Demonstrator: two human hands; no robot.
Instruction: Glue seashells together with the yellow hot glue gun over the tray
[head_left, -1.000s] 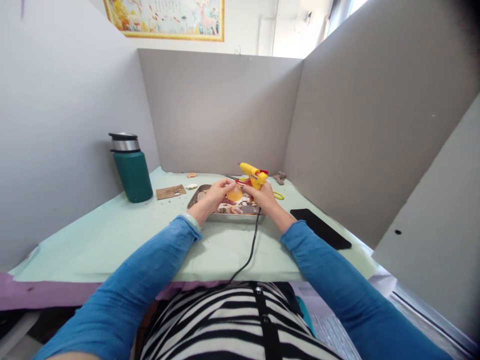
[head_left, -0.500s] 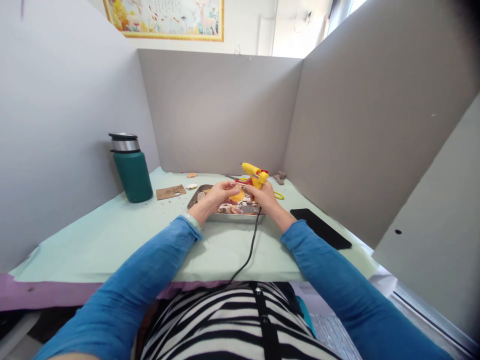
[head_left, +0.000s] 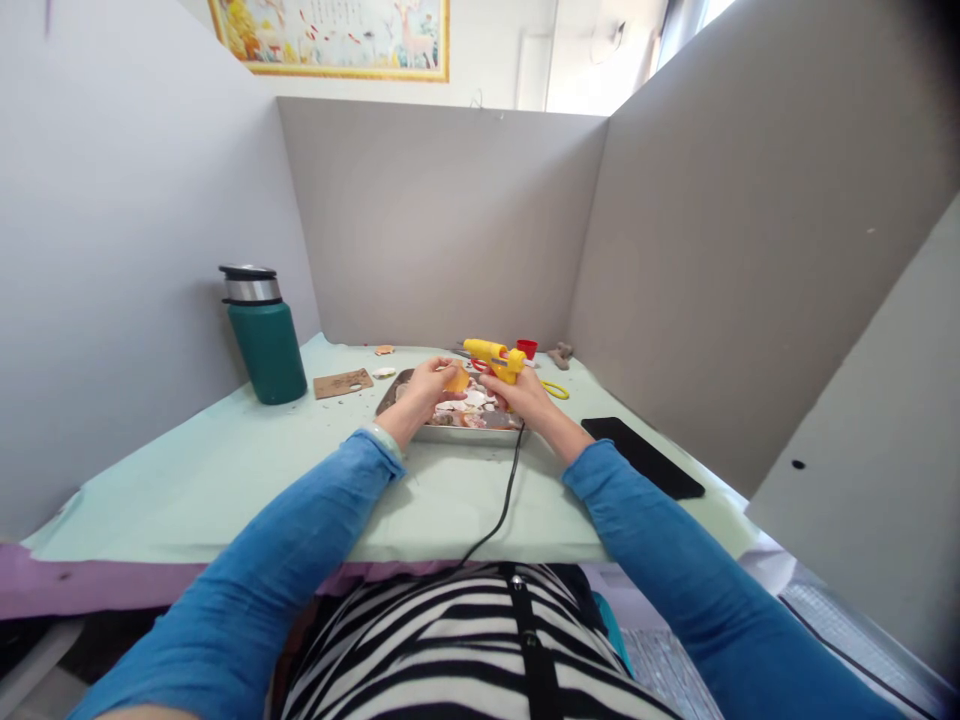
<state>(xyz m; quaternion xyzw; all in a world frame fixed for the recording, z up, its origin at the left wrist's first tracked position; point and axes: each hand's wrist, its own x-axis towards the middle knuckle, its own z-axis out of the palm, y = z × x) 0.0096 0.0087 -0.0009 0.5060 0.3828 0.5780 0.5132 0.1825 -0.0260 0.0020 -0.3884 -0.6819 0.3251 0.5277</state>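
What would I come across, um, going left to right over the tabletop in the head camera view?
Green bottle, brown board, left hand, yellow glue gun, greyish lump, flat black slab.

A hand could pass, I saw, over the near left part of the table (head_left: 195, 500); the black cord (head_left: 511, 490) crossed the way before the tray (head_left: 465, 435), and the tall green bottle (head_left: 266, 345) stood near the left partition (head_left: 142, 220).
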